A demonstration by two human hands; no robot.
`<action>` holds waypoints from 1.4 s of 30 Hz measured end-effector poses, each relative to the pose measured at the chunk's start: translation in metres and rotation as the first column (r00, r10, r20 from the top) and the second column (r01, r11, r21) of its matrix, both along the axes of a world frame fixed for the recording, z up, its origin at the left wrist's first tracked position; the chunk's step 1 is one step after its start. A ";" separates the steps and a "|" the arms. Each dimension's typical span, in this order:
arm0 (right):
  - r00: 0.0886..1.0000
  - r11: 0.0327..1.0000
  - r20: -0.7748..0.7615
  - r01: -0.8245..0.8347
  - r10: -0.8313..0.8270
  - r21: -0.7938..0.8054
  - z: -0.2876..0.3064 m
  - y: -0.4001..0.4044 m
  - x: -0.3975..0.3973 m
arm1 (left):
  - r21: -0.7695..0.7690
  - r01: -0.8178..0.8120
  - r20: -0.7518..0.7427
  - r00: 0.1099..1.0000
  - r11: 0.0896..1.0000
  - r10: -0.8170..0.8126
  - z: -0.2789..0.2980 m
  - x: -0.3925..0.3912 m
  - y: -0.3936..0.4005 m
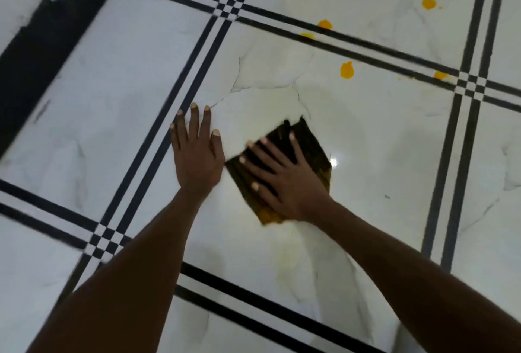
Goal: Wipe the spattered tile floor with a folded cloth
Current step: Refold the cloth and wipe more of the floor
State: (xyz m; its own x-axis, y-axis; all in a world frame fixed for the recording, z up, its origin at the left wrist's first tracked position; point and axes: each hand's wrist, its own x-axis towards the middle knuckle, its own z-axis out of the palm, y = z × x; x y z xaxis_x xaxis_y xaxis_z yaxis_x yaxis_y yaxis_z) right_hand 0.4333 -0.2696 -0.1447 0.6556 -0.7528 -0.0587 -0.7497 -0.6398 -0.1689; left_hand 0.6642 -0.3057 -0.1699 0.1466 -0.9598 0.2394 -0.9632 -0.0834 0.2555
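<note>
The right hand (287,180) presses flat, fingers spread, on the dark folded cloth with yellow stains (307,144); no closed grip. The left hand (197,152) braces open on the white marble-pattern tile floor (380,155). Keep the palm pressure even. Push toward the orange-yellow spatter drops (346,70) beyond, and refold when the face is soiled.

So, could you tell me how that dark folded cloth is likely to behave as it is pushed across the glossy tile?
The cloth looks soft and floppy, so it probably needs the flat right hand spread on it to stay folded. The tile floor shows a bright glare, so the cloth likely slides easily. Its near edge looks yellow-stained, so it may smear rather than lift the orange spatters.
</note>
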 end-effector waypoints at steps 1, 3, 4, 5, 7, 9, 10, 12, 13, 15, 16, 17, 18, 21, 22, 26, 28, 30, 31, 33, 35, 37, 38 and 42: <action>0.994 0.994 -0.007 -0.107 0.107 0.020 0.002 0.011 -0.022 | 0.002 0.001 0.001 1.000 1.000 -0.001 0.002 -0.001 -0.001; 0.982 0.982 -0.006 -0.189 0.189 -0.008 0.003 -0.013 -0.062 | 0.001 -0.012 0.003 1.000 1.000 0.012 0.002 -0.003 -0.003; 0.993 0.992 -0.007 -0.116 0.116 -0.044 0.000 -0.038 -0.074 | -0.004 -0.017 0.013 1.000 1.000 0.017 0.001 -0.003 -0.002; 0.999 0.996 0.006 0.049 -0.049 -0.070 -0.001 -0.068 -0.076 | -0.008 -0.011 0.028 1.000 1.000 0.011 0.000 -0.002 -0.003; 0.916 0.915 0.026 0.401 -0.400 -0.049 0.001 -0.116 -0.058 | 0.002 -0.002 0.025 1.000 1.000 0.002 -0.003 0.000 -0.004; 0.880 0.879 0.038 0.474 -0.473 -0.047 0.000 -0.121 -0.015 | -0.011 0.002 0.030 1.000 1.000 -0.001 -0.005 0.000 -0.003; 0.909 0.908 0.056 0.416 -0.414 -0.048 -0.001 -0.110 0.007 | -0.016 -0.002 0.033 0.999 1.000 0.002 -0.006 -0.001 -0.005; 0.966 0.966 0.072 0.251 -0.247 -0.057 -0.002 -0.047 0.035 | -0.012 0.003 0.025 1.000 1.000 -0.002 -0.007 0.002 -0.005; 0.980 0.982 0.066 0.188 -0.185 -0.029 -0.001 -0.007 0.038 | -0.009 0.005 0.021 1.000 1.000 -0.004 -0.006 0.003 -0.005; 0.994 0.993 0.026 0.109 -0.111 0.042 0.006 0.068 0.019 | 0.007 0.008 0.006 1.000 1.000 -0.008 -0.002 0.000 -0.004; 0.997 0.995 0.020 0.072 -0.074 0.073 0.008 0.102 0.001 | 0.020 0.012 0.005 1.000 1.000 -0.012 0.000 -0.001 -0.003; 1.000 0.996 0.007 0.024 -0.025 0.082 0.009 0.123 -0.022 | 0.031 0.018 0.003 1.000 0.999 -0.018 0.000 0.000 -0.004; 1.000 0.996 0.003 -0.012 0.012 0.093 0.012 0.128 -0.046 | 0.049 0.018 0.000 1.000 0.999 -0.018 0.000 0.001 -0.003; 0.988 0.988 -0.015 0.156 -0.156 0.018 0.009 0.068 -0.089 | 0.096 0.019 -0.047 0.999 0.995 -0.015 0.003 -0.003 -0.003; 0.952 0.952 -0.012 0.306 -0.306 -0.012 0.009 0.037 -0.089 | 0.096 0.029 -0.061 0.998 0.995 -0.023 0.004 -0.007 -0.002; 0.824 0.823 0.008 0.566 -0.567 -0.045 0.003 -0.027 -0.032 | 0.037 0.194 -0.101 0.977 0.980 -0.190 0.008 -0.028 -0.001; 0.928 0.927 0.013 0.372 -0.371 -0.052 -0.001 0.003 0.001 | 0.012 0.263 -0.114 0.959 0.965 -0.260 0.007 -0.033 -0.004; 0.997 0.997 -0.005 0.076 -0.076 0.009 0.004 0.061 0.004 | 0.016 0.284 -0.124 0.952 0.959 -0.280 0.005 -0.028 -0.006; 0.999 0.999 -0.019 -0.037 0.037 0.038 0.006 0.084 -0.010 | 0.019 0.277 -0.123 0.954 0.961 -0.273 0.005 -0.029 -0.006; 0.983 0.981 -0.020 -0.178 0.180 0.072 0.004 0.101 -0.061 | 0.016 0.267 -0.097 0.960 0.964 -0.264 0.006 -0.030 -0.005; 0.991 0.992 -0.045 -0.127 0.128 0.023 0.004 0.076 -0.115 | 0.011 0.239 -0.087 0.967 0.971 -0.238 0.006 -0.033 -0.005; 0.989 0.989 -0.028 0.143 -0.144 -0.037 0.003 0.029 -0.138 | 0.005 0.222 -0.084 0.972 0.975 -0.220 0.006 -0.036 -0.007; 0.951 0.950 -0.010 0.307 -0.308 -0.056 0.004 0.004 -0.133 | 0.008 0.224 -0.089 0.971 0.975 -0.222 0.005 -0.036 -0.008; 0.822 0.821 0.025 0.569 -0.568 -0.057 0.000 -0.030 -0.045 | 0.021 0.230 -0.092 0.969 0.973 -0.227 0.005 -0.034 -0.006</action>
State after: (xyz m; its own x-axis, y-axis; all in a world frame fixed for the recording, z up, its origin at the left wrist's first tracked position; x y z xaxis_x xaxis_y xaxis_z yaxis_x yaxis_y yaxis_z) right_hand 0.3886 -0.2996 -0.1443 0.1104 -0.9939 0.0006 -0.9825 -0.1093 -0.1506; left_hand 0.6297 -0.3120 -0.1652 -0.0583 -0.9770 0.2051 -0.9313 0.1272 0.3412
